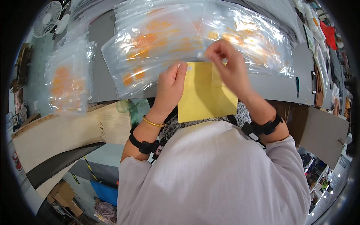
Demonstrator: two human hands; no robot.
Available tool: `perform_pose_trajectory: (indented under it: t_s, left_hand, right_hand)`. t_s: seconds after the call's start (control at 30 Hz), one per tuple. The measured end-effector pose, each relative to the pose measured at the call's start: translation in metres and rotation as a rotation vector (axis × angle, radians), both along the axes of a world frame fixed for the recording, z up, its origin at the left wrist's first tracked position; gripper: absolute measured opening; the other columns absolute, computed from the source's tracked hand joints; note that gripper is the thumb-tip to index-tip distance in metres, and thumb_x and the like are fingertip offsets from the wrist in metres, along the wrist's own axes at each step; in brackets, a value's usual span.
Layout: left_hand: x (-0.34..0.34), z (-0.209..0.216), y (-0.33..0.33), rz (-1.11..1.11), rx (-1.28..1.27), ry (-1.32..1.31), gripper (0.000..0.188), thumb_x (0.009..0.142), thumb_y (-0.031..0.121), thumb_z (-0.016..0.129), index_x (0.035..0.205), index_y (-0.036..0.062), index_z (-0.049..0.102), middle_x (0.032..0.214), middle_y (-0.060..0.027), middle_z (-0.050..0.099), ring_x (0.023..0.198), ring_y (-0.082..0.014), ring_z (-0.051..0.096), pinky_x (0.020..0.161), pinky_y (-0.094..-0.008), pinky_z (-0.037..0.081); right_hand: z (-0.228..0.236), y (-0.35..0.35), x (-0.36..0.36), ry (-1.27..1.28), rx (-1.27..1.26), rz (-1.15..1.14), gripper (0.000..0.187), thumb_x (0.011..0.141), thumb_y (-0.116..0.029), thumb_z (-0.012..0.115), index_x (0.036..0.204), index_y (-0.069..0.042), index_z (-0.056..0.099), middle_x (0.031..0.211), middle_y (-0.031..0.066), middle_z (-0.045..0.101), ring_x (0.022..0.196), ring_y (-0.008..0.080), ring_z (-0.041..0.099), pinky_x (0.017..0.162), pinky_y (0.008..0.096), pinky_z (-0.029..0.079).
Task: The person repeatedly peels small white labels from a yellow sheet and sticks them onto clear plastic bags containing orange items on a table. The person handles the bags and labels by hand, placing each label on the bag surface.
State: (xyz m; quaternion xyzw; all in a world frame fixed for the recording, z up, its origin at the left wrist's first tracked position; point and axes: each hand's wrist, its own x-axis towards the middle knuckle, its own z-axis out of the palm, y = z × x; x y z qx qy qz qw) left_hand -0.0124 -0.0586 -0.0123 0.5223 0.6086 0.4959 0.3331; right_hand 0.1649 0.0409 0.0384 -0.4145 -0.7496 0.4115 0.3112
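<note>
A sheet of yellow paper [208, 97], like the backing of stickers, is held up in front of my body at the table's edge. My left hand [170, 84] is closed on its upper left edge, thumb on top, beside a small white label [189, 68] in the sheet's corner. Above the sheet's upper right part, my right hand [228, 62] is pinched and slightly blurred. A small white piece [201, 55], seemingly a label, shows at its fingertips. Just beyond both hands lie clear plastic bags [157, 48] with orange print, overlapping in rows.
More bags [69, 82] with small white labels are piled at the left of the grey table [262, 84]. A dark green pen-like object [297, 87] lies at the right, near a phone-like object [314, 82]. A white fan [47, 18] stands far left. An opened cardboard box [322, 131] sits below right.
</note>
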Motion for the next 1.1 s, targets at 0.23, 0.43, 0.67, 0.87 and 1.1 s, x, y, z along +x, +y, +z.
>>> perform_pose_trajectory:
  t_s: [0.23, 0.43, 0.67, 0.87, 1.1]
  left_hand:
    - [-0.01, 0.0, 0.028, -0.275, 0.357, 0.758, 0.019, 0.09, 0.012, 0.073, 0.103, -0.0013, 0.068, 0.118, -0.0144, 0.068, 0.117, -0.0327, 0.062, 0.096, -0.0433, 0.054]
    - [-0.009, -0.003, 0.022, -0.279, 0.29, 0.789, 0.021, 0.09, 0.014, 0.074, 0.105, 0.0, 0.068, 0.118, -0.0126, 0.066, 0.119, -0.0313, 0.061, 0.097, -0.0439, 0.054]
    - [-0.011, 0.006, 0.015, -0.286, 0.243, 0.859, 0.025, 0.089, 0.015, 0.075, 0.109, 0.0016, 0.068, 0.121, -0.0104, 0.064, 0.115, -0.0307, 0.06, 0.095, -0.0445, 0.052]
    - [-0.006, 0.014, 0.022, -0.302, 0.214, 0.934, 0.025, 0.089, 0.017, 0.076, 0.11, 0.0061, 0.068, 0.137, -0.0078, 0.062, 0.11, -0.0301, 0.059, 0.094, -0.0447, 0.049]
    - [-0.003, 0.019, 0.028, -0.332, 0.157, 0.982, 0.024, 0.089, 0.022, 0.076, 0.109, 0.0118, 0.069, 0.146, -0.0027, 0.062, 0.109, -0.0279, 0.056, 0.094, -0.0436, 0.044]
  right_hand:
    - [-0.046, 0.061, -0.018, -0.246, 0.079, 0.069, 0.011, 0.095, -0.008, 0.073, 0.096, 0.002, 0.071, 0.114, 0.0091, 0.064, 0.104, 0.022, 0.062, 0.094, 0.0345, 0.051]
    - [-0.065, 0.067, -0.005, -0.257, 0.145, 0.072, 0.012, 0.093, -0.011, 0.076, 0.094, 0.001, 0.074, 0.117, 0.0064, 0.065, 0.108, 0.0239, 0.057, 0.096, 0.0355, 0.051]
    - [-0.054, 0.067, 0.002, -0.309, 0.116, 0.078, 0.011, 0.091, -0.015, 0.078, 0.091, -0.004, 0.076, 0.123, 0.0032, 0.065, 0.117, 0.0263, 0.051, 0.103, 0.0376, 0.044]
    - [-0.052, 0.052, -0.006, -0.385, 0.219, 0.055, 0.01, 0.089, -0.017, 0.077, 0.089, -0.007, 0.077, 0.125, 0.0013, 0.065, 0.12, 0.027, 0.05, 0.11, 0.0425, 0.033]
    - [-0.054, 0.052, 0.003, -0.397, 0.329, 0.027, 0.015, 0.085, -0.017, 0.081, 0.09, -0.006, 0.073, 0.119, 0.0069, 0.064, 0.115, 0.03, 0.055, 0.101, 0.0414, 0.042]
